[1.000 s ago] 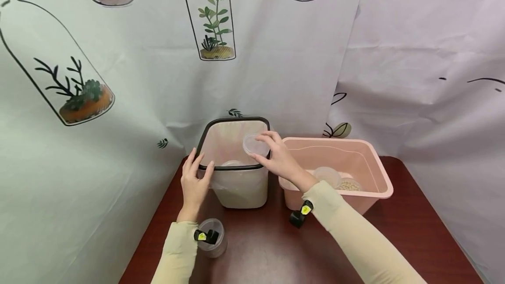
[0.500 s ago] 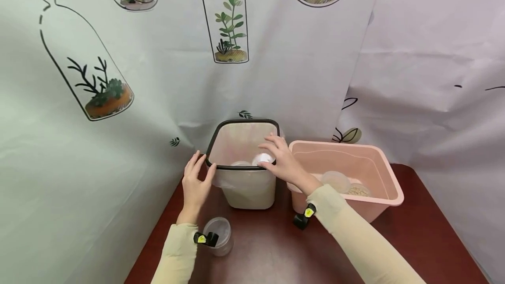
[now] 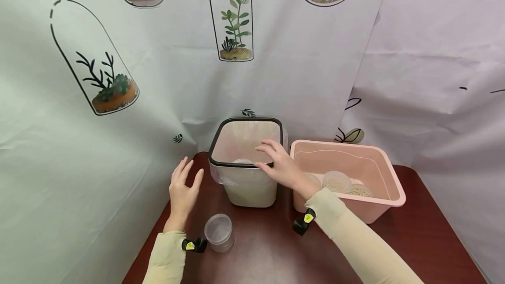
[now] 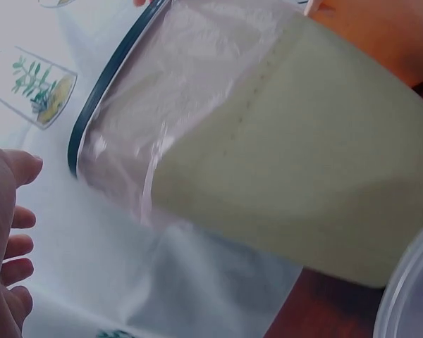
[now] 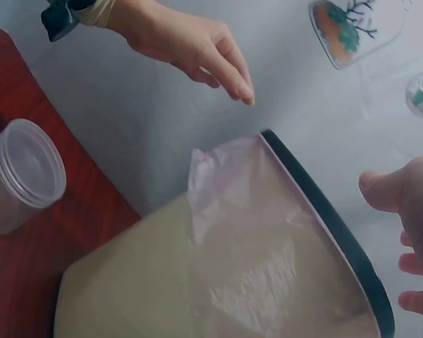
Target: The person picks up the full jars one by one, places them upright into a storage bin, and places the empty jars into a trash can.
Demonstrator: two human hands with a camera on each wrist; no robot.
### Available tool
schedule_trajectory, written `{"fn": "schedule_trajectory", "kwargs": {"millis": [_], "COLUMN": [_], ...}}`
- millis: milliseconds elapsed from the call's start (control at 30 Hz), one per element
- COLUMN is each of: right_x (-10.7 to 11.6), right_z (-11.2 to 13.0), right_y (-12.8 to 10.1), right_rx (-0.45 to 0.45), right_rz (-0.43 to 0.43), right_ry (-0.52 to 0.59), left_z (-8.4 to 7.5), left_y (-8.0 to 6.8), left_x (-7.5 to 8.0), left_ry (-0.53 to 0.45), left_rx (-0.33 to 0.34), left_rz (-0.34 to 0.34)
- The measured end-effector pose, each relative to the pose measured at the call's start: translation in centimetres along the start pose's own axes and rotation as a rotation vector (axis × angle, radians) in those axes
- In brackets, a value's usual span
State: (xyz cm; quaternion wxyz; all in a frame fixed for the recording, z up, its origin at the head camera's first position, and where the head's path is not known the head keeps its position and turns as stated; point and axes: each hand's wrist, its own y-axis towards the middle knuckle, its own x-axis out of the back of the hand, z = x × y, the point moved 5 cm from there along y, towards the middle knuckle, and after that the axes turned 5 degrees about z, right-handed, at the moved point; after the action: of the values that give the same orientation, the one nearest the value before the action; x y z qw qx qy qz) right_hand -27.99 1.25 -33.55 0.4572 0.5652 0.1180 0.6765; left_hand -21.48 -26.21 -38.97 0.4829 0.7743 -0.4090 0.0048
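Note:
My right hand [image 3: 283, 166] hovers over the near right rim of the trash can [image 3: 252, 191], thumb and fingers spread apart with nothing between them. That can is cream-coloured, with a black rim and a thin plastic liner folded over its edge. Inside it, the top of a clear round piece of plastic [image 3: 242, 161] shows; the rest is hidden by the front wall. To the left of the can, my left hand [image 3: 183, 194] is held up, empty, its fingers loosely extended. A clear plastic jar [image 3: 219, 232] stands on the table near my left wrist, also seen in the right wrist view.
Right of the can sits a pink rectangular tub [image 3: 378, 157]. Clear round containers lie in it, one [image 3: 336, 182] with pale contents and another [image 3: 360, 190] with beige grains. A printed curtain [image 3: 300, 86] hangs close behind the dark red table [image 3: 268, 249].
The clear round lid-like piece left my right hand and dropped into the can, out of sight behind its wall. My left hand moved left and slightly down, away from the rim.

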Motion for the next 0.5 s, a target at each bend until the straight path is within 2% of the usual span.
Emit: {"fn": "schedule_trajectory", "kwargs": {"millis": [233, 500], "right_x": [-1.2, -3.0], "right_z": [2.1, 5.1], "right_y": [0.1, -0.7], "right_rx": [0.072, 0.182], "right_rz": [0.019, -0.018], "right_ry": [0.003, 0.009], "left_z": [1.6, 3.0], "left_y": [-1.2, -2.4], "left_x": [1.6, 3.4], "left_ry": [0.046, 0.081], "left_rx": [0.025, 0.054], "left_rz": [-0.023, -0.034]}}
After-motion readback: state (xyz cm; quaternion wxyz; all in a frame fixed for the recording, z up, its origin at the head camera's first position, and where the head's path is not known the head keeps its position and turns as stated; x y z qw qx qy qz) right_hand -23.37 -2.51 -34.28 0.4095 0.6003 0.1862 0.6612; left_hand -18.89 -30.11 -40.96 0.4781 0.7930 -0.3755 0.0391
